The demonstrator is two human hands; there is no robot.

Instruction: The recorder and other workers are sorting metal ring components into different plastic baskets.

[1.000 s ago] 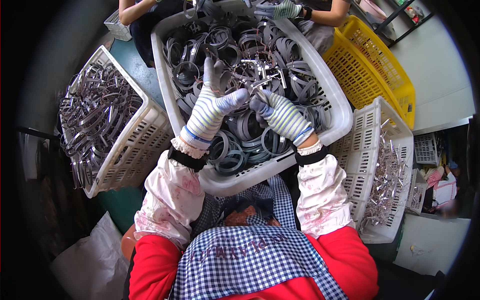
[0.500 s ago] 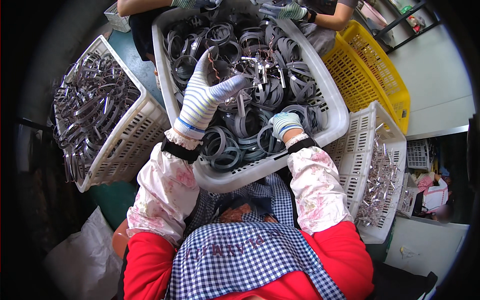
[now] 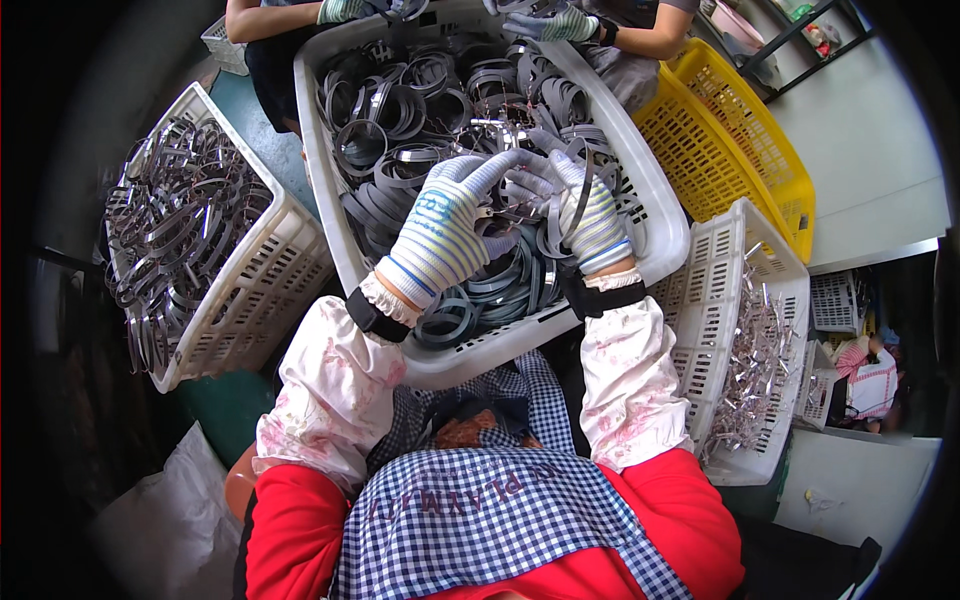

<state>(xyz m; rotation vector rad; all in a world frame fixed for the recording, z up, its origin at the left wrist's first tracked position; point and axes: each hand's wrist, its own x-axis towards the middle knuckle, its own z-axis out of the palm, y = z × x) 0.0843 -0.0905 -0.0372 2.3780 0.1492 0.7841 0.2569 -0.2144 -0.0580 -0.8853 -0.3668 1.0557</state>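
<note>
A big white plastic basket [image 3: 655, 215] stands before me, full of grey metal band rings [image 3: 390, 110]. Over its near part my two gloved hands come together. My right hand [image 3: 597, 225] is closed on a thin grey metal band [image 3: 584, 180], which curves up past its fingers. Beside it, my left hand [image 3: 440, 225] has its fingers curled and reaching toward the right fingertips; what it grips, if anything, is too small to make out. Below the hands lie coiled bands [image 3: 500, 285] with a greenish tint.
Across the basket a person's gloved hands [image 3: 555, 22] handle bands at its far edge. On the left stands a white basket [image 3: 255, 255] heaped with shiny bands. To the right are a white basket [image 3: 700, 340] of small metal pieces and stacked yellow crates [image 3: 700, 160].
My right hand has risen from the near coils with a band in it. My left hand has moved down and right, its spread thumb and finger closing in toward the right hand.
</note>
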